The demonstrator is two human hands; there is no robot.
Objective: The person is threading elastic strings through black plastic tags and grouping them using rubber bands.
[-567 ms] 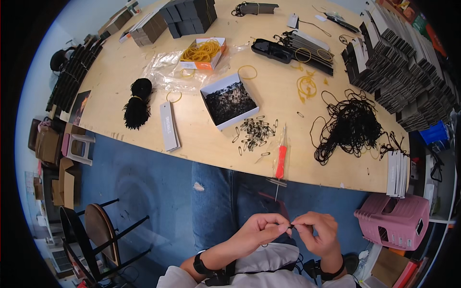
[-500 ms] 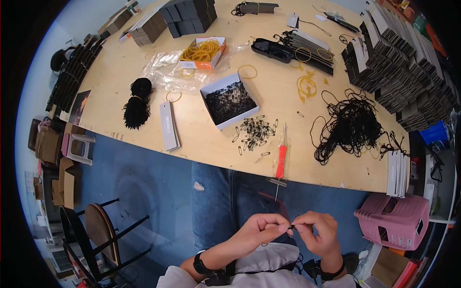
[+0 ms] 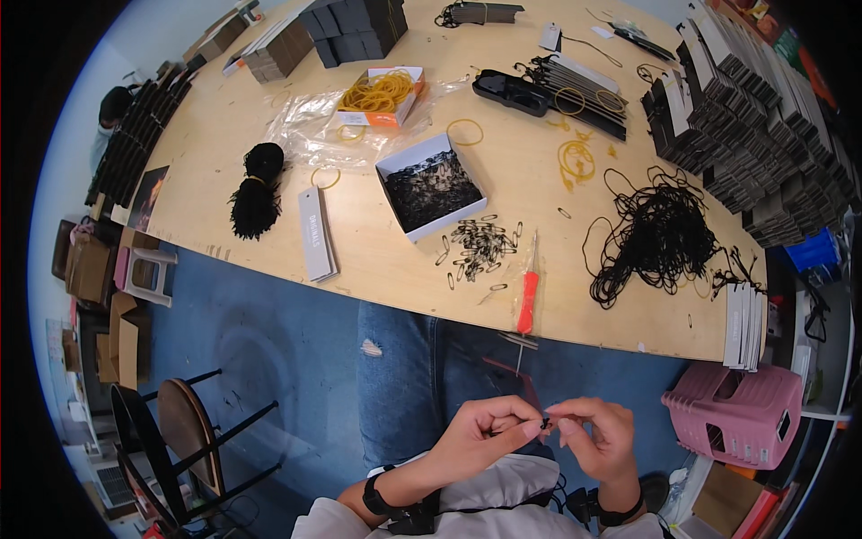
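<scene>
Above my lap, my left hand (image 3: 496, 433) pinches a small black piece (image 3: 545, 424) that looks like a bit of black cord. My right hand (image 3: 597, 437) meets it from the other side, its forefinger tip at the piece and its thumb slightly lower. The fingers hide most of what is held. On the table beyond lie a loose heap of black cords (image 3: 653, 235), a small pile of safety pins (image 3: 483, 248) and an awl with a red handle (image 3: 528, 301). A white box (image 3: 401, 218) contains many small black pins.
A bundle of black cords (image 3: 258, 193), grey tags (image 3: 316, 235) and a box of yellow rubber bands (image 3: 379, 94) lie on the table (image 3: 359, 260). Tall stacks of dark tags (image 3: 763, 135) stand at the right. A pink crate (image 3: 732, 415) and a chair (image 3: 193, 436) flank me.
My right thumb has drawn slightly away from the forefinger tip. My left hand keeps its pinch in nearly the same place. The things on the table stay put.
</scene>
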